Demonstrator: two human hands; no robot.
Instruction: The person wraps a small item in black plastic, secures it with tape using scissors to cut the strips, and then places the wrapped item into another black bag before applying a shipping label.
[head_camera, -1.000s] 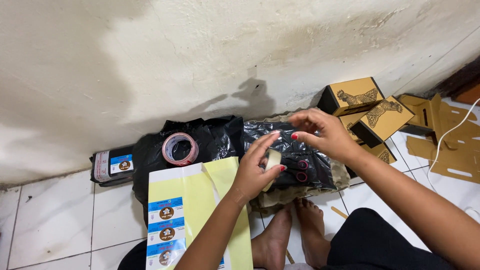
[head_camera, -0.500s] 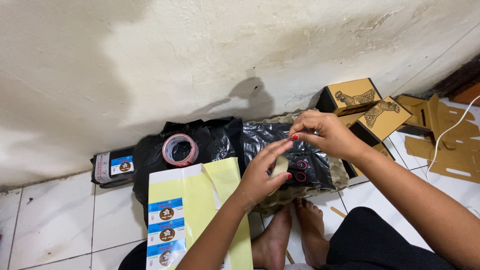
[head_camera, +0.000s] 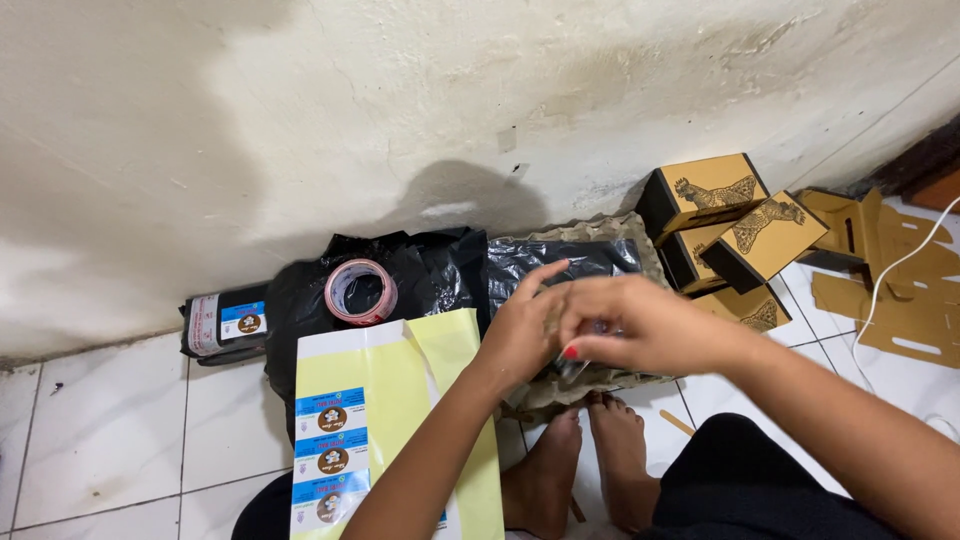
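My left hand (head_camera: 522, 332) and my right hand (head_camera: 640, 325) meet over a black plastic-wrapped package (head_camera: 565, 260) lying on a grey pulp tray (head_camera: 652, 240). The right hand, with red nails, overlaps the left and its fingertips are pinched together low over the package. The left index finger points up toward the wall. Motion blur and the overlap hide whatever is between the fingers. A yellow sheet with blue and white round-logo labels (head_camera: 400, 390) rests against my left forearm.
A tape roll (head_camera: 360, 290) sits on crumpled black bags (head_camera: 440, 270), and a small labelled black packet (head_camera: 225, 322) lies to their left. Brown and black printed boxes (head_camera: 705, 190) stack on the right, beside flat cardboard cut-outs (head_camera: 900, 300) and a white cable (head_camera: 880, 275). My bare feet (head_camera: 585, 470) rest on white tiles below the wall.
Both hands have dropped lower over the package and closed together. The small pale strip seen between my left fingers earlier is now hidden behind the right hand.
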